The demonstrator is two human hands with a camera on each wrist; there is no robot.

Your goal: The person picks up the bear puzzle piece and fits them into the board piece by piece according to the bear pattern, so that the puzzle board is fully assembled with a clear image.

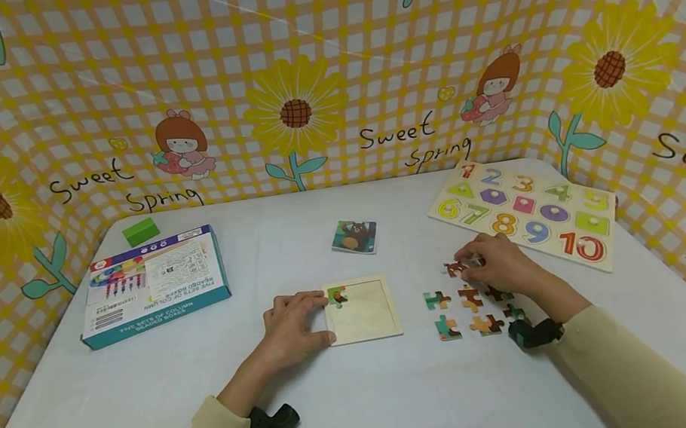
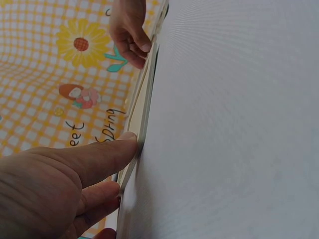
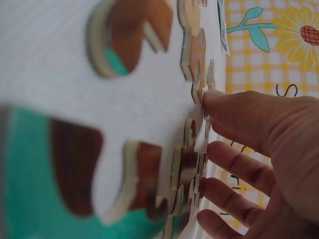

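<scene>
My left hand (image 1: 294,329) rests against the left edge of a square wooden puzzle tray (image 1: 368,339), thumb near the lower corner and fingertips higher up. In the left wrist view the thumb (image 2: 107,155) touches the tray's rim. One green and brown puzzle piece (image 1: 336,296) lies in the tray's upper left corner. My right hand (image 1: 505,263) pinches a brown jigsaw piece (image 1: 454,269) between thumb and index finger at the top of the loose pieces. Its other fingers (image 3: 239,162) spread over pieces partly hidden beneath the hand.
Several loose pieces (image 1: 448,328) lie right of the tray. Behind stands a small bear picture card (image 1: 355,236) lying flat. A number board (image 1: 525,212) sits at the back right. At the left are a bead box (image 1: 152,286) and a green block (image 1: 141,232).
</scene>
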